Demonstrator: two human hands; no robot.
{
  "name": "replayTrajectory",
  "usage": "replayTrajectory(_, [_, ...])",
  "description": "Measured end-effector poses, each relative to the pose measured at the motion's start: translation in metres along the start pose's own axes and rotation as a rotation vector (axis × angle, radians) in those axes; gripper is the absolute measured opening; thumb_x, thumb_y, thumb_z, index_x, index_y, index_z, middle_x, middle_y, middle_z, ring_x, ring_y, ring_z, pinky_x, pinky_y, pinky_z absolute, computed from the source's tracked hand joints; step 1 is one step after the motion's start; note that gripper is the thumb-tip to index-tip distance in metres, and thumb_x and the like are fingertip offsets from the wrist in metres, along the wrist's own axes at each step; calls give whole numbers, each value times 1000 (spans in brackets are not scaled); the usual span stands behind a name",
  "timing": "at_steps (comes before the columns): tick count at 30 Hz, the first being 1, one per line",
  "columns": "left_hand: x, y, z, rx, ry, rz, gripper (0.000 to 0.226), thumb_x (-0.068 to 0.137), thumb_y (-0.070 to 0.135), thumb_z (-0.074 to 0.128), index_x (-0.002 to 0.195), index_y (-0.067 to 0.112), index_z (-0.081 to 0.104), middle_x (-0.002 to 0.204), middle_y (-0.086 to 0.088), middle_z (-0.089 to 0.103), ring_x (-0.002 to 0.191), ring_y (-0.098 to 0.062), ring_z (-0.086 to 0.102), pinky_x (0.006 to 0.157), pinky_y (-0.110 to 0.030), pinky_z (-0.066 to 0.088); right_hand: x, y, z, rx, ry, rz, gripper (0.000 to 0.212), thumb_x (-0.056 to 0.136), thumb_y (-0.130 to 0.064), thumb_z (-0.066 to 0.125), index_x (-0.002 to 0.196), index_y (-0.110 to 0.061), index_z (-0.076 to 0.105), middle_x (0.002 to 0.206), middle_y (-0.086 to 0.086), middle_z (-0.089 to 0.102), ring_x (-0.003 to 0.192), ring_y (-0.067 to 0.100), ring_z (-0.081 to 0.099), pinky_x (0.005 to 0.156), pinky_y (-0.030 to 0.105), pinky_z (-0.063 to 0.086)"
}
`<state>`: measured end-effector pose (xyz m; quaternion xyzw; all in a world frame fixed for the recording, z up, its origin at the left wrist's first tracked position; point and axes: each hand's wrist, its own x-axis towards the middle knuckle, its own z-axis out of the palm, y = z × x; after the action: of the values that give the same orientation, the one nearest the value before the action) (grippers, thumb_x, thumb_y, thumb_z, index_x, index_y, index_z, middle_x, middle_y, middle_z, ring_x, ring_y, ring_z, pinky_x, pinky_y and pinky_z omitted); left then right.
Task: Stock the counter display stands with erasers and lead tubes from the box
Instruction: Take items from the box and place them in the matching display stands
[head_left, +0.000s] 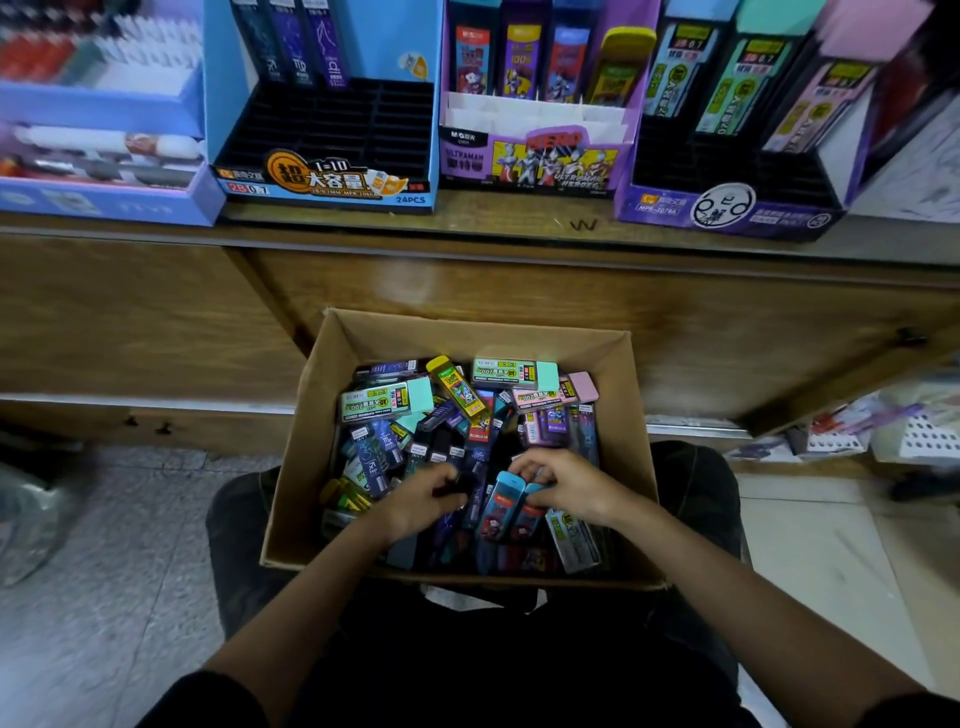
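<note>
A cardboard box (306, 447) sits on my lap, full of several lead tubes in dark, green, pink and yellow. Both hands are inside it. My left hand (423, 496) curls round a dark tube. My right hand (563, 480) holds two blue-capped lead tubes (511, 506) at their tops. On the counter above stand three display stands: a blue one (322, 176) with three dark tubes at its back, a purple Ultraman one (535, 161) with several tubes, and a purple one (727, 208) on the right with green and pink tubes.
A wooden counter front (519, 291) rises right behind the box. A blue tray of pens (104, 197) stands at the far left of the counter. Stationery packs lie on the floor at right (852, 431). A plastic bag lies at left (26, 519).
</note>
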<state>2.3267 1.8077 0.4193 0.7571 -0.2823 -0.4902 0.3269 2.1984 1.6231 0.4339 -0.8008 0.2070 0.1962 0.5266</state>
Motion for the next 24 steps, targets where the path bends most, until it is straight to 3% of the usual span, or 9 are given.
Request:
replayTrajectory(4, [4, 5, 8, -91, -2, 41, 2, 97, 9, 48, 97, 11, 48, 98, -6, 57, 100, -18, 52, 77, -23, 41, 3, -3, 11, 62, 17, -38, 25, 83, -1, 66, 105, -12, 62, 97, 5, 61, 97, 19, 59, 90, 34, 48])
replayTrajectory(7, [6, 5, 13, -134, -42, 18, 19, 98, 17, 48, 116, 15, 48, 111, 0, 56, 107, -15, 51, 85, -18, 42, 5, -3, 20, 128, 98, -35, 21, 84, 0, 65, 105, -4, 64, 97, 2, 62, 98, 16, 60, 86, 24, 48])
replayTrajectory(9, [7, 3, 15, -92, -83, 25, 25, 95, 20, 54, 119, 16, 47, 112, 2, 57, 104, -12, 54, 79, -11, 42, 5, -2, 23, 193, 160, -2, 20, 83, 2, 65, 103, -2, 64, 100, 4, 64, 101, 18, 61, 82, 18, 47])
replayTrajectory(13, [10, 0, 15, 24, -54, 37, 30, 91, 11, 59, 120, 6, 53, 108, 0, 57, 99, -12, 54, 69, -4, 39, 3, -5, 22, 313, 295, 51, 19, 81, 0, 68, 99, 2, 63, 104, 18, 66, 98, 20, 61, 88, 29, 48])
replayTrajectory(18, [9, 5, 11, -26, 23, 58, 29, 95, 17, 53, 123, 9, 51, 115, -5, 61, 108, -21, 58, 87, -27, 44, -1, -19, -1, 470, 427, 2, 10, 81, 2, 68, 90, 2, 65, 91, 12, 65, 82, 12, 60, 69, 12, 49])
replayTrajectory(21, [9, 15, 5, -168, 146, 94, 27, 96, 17, 52, 121, 9, 52, 116, -11, 63, 111, -23, 57, 95, -32, 43, 0, -33, -16, 588, 448, -26, 8, 82, 1, 67, 87, -4, 63, 89, 8, 63, 82, 14, 60, 69, 21, 51])
replayTrajectory(24, [9, 30, 3, -449, 156, 89, 21, 95, 17, 53, 115, 15, 59, 112, -4, 67, 106, -18, 63, 92, -34, 49, 4, -48, -21, 627, 436, -45, 10, 82, 1, 66, 85, -7, 60, 87, 3, 63, 79, 11, 60, 63, 21, 53])
